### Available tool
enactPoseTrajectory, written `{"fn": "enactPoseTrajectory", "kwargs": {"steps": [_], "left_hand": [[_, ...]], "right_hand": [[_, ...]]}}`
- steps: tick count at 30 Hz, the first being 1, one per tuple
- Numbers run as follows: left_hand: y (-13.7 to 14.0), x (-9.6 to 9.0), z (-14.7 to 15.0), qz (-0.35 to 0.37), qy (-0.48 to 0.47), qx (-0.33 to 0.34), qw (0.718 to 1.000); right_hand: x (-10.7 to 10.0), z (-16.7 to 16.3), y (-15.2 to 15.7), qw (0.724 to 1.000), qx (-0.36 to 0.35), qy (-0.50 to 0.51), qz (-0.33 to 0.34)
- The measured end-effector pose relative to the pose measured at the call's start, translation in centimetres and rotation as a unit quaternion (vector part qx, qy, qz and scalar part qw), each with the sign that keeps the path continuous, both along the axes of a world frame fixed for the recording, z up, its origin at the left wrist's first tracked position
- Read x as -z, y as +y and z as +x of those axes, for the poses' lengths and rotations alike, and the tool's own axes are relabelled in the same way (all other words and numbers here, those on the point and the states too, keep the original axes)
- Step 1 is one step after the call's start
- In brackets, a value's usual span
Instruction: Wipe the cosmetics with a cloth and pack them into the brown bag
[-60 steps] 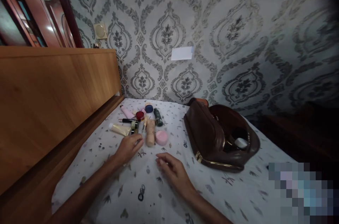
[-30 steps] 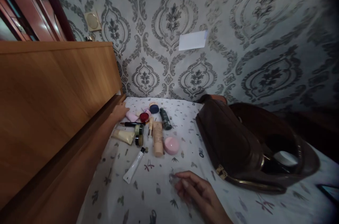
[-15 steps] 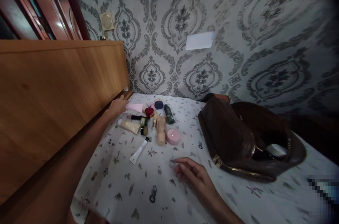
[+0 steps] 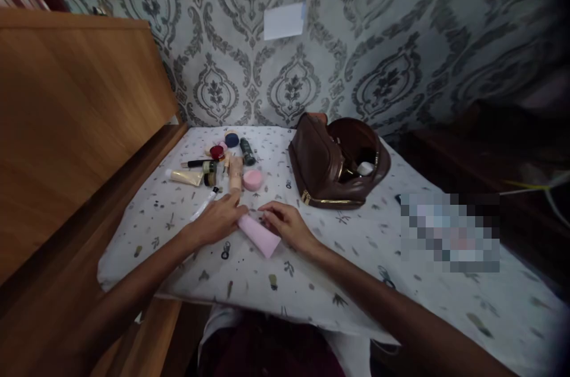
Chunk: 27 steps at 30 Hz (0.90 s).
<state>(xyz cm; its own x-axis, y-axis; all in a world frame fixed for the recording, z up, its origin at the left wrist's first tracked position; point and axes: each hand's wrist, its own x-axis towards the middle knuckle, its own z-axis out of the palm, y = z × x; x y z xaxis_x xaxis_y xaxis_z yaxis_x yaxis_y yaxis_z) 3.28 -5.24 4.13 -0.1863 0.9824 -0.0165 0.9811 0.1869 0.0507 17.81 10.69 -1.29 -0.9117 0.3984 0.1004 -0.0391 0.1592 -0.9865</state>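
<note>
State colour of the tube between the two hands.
Pale pink; the tube shows best in the head view, the only one.

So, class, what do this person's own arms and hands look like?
The left forearm and right forearm are bare, with no sleeves in view. The left hand and right hand are ungloved, and no watch or bracelet shows.

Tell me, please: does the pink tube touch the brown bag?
Apart. The head view shows the right hand and patterned sheet between the pink tube and the brown bag.
</note>
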Motion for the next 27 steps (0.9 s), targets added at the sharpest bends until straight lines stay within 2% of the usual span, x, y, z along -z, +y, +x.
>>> {"fn": "enactPoseTrajectory", "kwargs": {"steps": [3, 7, 9, 13, 16, 20, 22, 27], "left_hand": [[-0.7, 0.3, 0.1, 0.073, -0.079, -0.01, 0.994], [-2.4, 1.4, 0.4, 0.17, -0.189, -0.048, 0.966], [-3.6, 3.0, 1.3, 0.192, -0.188, -0.061, 0.961], [-6.0, 6.5, 2.7, 0.239, -0.109, -0.063, 0.963], [-6.3, 6.6, 2.3, 0.265, -0.105, -0.051, 0.957], [-4.0, 4.2, 0.5, 0.309, -0.14, -0.073, 0.938], [-2.5, 3.6, -0.1, 0.331, -0.153, -0.08, 0.928], [-0.6, 4.9, 0.5, 0.349, -0.116, -0.039, 0.929]], "right_hand": [[-0.1, 1.6, 0.3, 0.998, 0.006, -0.009, 0.066], [0.1, 3.2, 0.1, 0.976, 0.006, 0.004, 0.216], [0.3, 3.6, -0.1, 0.957, -0.003, 0.0, 0.292], [0.4, 3.7, -0.6, 0.916, -0.026, -0.032, 0.398], [0.5, 3.7, -0.8, 0.9, -0.039, -0.044, 0.432], [0.5, 3.6, -0.8, 0.893, -0.045, -0.042, 0.447], [0.5, 3.7, -0.8, 0.89, -0.043, -0.042, 0.453], [0.5, 3.7, -0.9, 0.885, -0.043, -0.042, 0.462]]}}
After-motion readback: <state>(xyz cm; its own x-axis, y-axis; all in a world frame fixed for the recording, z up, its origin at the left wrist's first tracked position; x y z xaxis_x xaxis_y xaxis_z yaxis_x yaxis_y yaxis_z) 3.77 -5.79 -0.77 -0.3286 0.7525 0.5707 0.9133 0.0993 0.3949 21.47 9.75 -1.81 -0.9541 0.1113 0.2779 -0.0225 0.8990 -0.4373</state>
